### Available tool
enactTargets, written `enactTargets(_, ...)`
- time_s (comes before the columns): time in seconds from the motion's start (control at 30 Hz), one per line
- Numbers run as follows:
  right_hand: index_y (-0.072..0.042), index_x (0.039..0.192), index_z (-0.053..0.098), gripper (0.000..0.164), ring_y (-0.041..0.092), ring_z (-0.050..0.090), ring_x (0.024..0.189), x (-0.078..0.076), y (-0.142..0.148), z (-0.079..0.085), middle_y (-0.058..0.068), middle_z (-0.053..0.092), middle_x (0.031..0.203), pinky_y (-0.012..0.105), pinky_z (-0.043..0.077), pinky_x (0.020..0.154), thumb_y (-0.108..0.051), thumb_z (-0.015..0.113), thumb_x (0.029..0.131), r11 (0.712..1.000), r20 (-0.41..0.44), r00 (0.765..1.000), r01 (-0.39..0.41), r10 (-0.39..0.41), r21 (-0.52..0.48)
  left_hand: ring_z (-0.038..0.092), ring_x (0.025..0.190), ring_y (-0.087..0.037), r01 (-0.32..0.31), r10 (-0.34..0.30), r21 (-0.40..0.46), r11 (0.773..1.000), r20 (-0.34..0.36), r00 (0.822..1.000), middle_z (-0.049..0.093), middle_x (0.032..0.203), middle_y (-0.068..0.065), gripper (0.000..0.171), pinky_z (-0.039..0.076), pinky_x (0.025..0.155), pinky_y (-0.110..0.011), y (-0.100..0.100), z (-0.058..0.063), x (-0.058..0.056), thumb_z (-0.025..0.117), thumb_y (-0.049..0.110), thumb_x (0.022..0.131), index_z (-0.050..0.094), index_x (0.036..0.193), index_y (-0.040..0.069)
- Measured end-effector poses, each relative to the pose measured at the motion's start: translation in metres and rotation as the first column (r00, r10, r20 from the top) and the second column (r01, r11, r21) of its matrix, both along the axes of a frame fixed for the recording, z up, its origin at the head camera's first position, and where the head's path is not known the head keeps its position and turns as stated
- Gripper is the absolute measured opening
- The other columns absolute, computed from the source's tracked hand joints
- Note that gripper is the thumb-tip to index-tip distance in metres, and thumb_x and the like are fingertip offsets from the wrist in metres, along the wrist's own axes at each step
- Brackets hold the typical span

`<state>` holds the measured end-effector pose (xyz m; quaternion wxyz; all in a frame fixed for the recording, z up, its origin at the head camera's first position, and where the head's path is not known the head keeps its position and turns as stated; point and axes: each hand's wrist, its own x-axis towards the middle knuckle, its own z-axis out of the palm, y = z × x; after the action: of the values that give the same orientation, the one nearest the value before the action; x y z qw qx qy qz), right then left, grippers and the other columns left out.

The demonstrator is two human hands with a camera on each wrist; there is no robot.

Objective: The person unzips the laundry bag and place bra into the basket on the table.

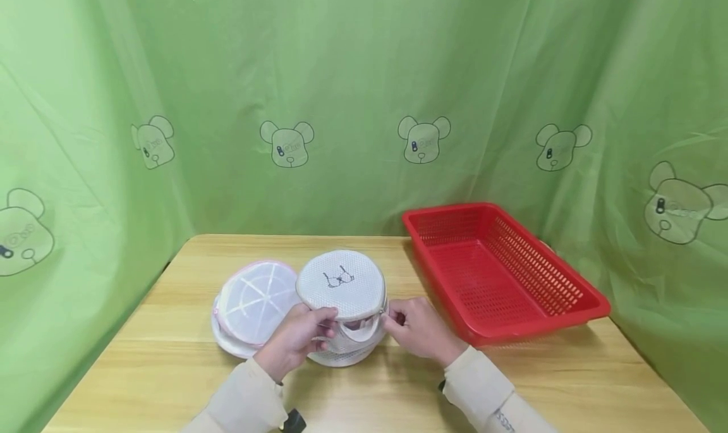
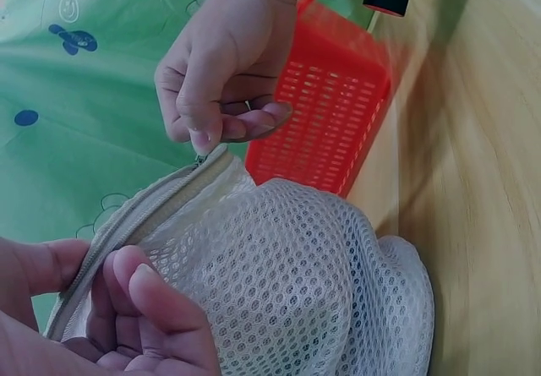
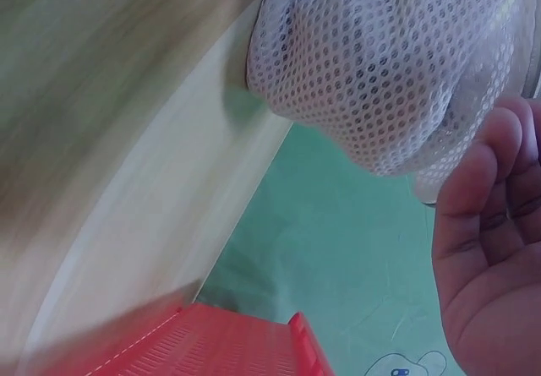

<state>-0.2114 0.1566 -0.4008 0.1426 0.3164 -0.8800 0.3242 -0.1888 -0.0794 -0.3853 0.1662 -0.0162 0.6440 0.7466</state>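
One green curtain (image 1: 352,54) hangs behind one wooden table (image 1: 170,382). One red basket (image 1: 466,265) sits right. One white mesh bag (image 1: 335,297) occupies the near centre, gaping at its near rim. Just left, one pink-edged disc (image 1: 256,300) overlies one white disc (image 1: 230,346). Two hands: left hand (image 1: 298,338), thumb and fingers closed on the rim, partly obscuring it; right hand (image 1: 422,329) pinching one zip pull (image 2: 200,160).

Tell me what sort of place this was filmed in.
Probably a small curtained-off booth for recording, though that's a guess: a green curtain printed with bear heads hangs behind and on both sides of a wooden table, which holds a mesh bag and a red basket.
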Motion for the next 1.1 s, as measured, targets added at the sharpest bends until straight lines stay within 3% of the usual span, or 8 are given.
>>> enactTargets(0.33,-0.023,0.056,0.046,0.031,-0.002,0.037,0.051,-0.006,0.007,-0.006,-0.019,0.038,0.053,0.018,0.034,0.045,-0.004,0.061,0.076,1.0,-0.037,0.999,0.022,-0.022,-0.012,0.051,0.067,-0.011,0.04,-0.041,-0.021,0.999,-0.03,0.999,0.055,0.077,-0.003,0.012,0.042,0.056,-0.021,-0.006,0.001,0.002,0.056,0.01,0.092,0.055,0.101,0.002)
enactTargets(1.1,-0.021,0.058,0.047,0.031,-0.001,0.039,0.052,-0.017,0.015,-0.007,-0.017,0.041,0.054,0.02,0.036,0.045,-0.005,0.064,0.079,0.997,-0.02,0.997,0.079,-0.079,-0.004,0.051,0.069,-0.013,0.093,-0.095,-0.046,0.995,-0.045,0.994,0.053,0.081,-0.004,0.019,0.042,0.059,-0.023,-0.016,-0.002,0.0,0.052,0.009,0.092,0.051,0.107,-0.002)
